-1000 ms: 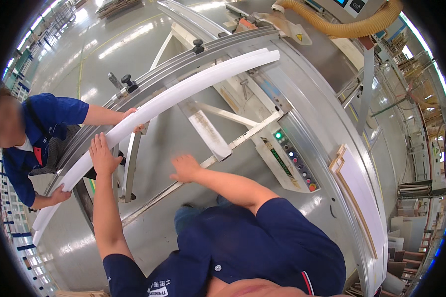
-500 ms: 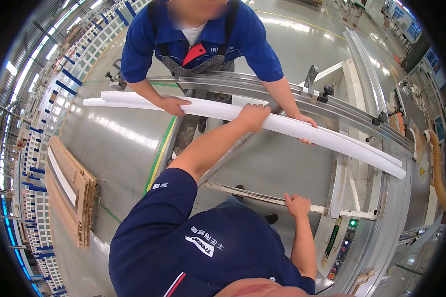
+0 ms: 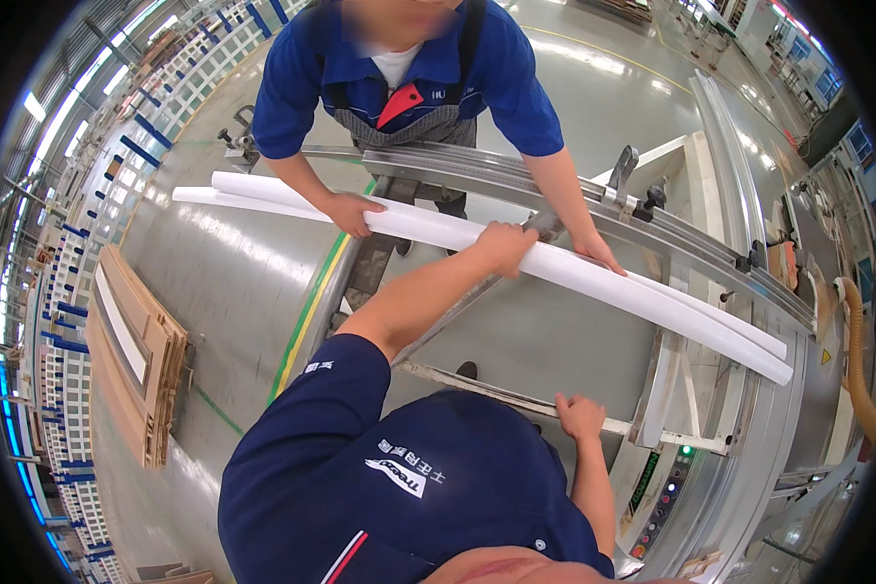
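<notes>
Strips of white material [image 3: 642,304], two of them, long and narrow, are running side by side and overlapping from left to right across the middle of the view, passing above the open metal frame of a machine. The wearer's left hand [image 3: 504,249] is reaching up to the middle of the strips, its fingers grasping them from above. The right hand [image 3: 581,417] is hovering or resting well apart from the strips, near a pale crossbar [image 3: 616,426]; its fingers are curling loosely, and whether they are gripping the bar one cannot tell. Across from the wearer, a co-worker in a blue shirt [image 3: 516,109] is leaning in, with one hand [image 3: 352,214] holding the strips left of the wearer's grip and the other hand [image 3: 597,251] touching them to its right. A metal rail [image 3: 701,257] is stretching behind the strips. A button panel [image 3: 668,504] is sitting at lower right, and brown boards [image 3: 165,380] are lying stacked at left.
</notes>
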`<state>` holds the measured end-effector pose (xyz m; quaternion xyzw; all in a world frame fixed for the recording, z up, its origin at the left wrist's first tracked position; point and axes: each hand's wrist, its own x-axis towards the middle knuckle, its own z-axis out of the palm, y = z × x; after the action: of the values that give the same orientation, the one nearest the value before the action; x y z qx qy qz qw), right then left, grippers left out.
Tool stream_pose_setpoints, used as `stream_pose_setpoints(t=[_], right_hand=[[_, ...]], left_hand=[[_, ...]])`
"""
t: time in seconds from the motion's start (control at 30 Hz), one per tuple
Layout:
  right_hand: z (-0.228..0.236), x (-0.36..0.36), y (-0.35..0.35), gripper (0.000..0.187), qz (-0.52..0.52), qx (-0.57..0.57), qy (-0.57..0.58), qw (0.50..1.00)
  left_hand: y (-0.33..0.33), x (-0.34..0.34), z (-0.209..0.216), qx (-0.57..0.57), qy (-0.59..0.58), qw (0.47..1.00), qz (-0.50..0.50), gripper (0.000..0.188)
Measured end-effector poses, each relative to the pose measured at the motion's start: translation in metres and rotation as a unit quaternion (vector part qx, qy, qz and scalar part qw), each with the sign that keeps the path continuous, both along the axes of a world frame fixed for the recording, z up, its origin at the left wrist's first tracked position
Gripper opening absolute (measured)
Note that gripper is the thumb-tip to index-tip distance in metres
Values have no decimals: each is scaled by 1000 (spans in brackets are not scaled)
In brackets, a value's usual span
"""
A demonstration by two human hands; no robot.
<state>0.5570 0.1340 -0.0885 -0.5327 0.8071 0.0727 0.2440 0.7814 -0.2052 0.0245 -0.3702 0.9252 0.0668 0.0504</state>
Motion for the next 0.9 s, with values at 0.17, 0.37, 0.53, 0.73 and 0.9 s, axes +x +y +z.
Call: stream_pose_setpoints(t=[0.17,0.37,0.53,0.73,0.9], right_hand=[[0,-3,6,65,19,-18,-2,1000],[13,-2,-1,64,21,42,-21,999],[-2,-18,6,51,-61,-44,-139,987],[21,-42,-24,51,-175,-233,-276,916],[70,-56,-64,77,-14,-384,-9,923]], left_hand=[[4,-1,-3,12,-7,1000,5,66],[11,-2,-1,9,-35,999,11,68],[18,-10,-11,-41,-37,998,33,62],[18,-11,-18,-47,-43,997,44,63],[26,-3,-19,-48,-48,997,32,67]])
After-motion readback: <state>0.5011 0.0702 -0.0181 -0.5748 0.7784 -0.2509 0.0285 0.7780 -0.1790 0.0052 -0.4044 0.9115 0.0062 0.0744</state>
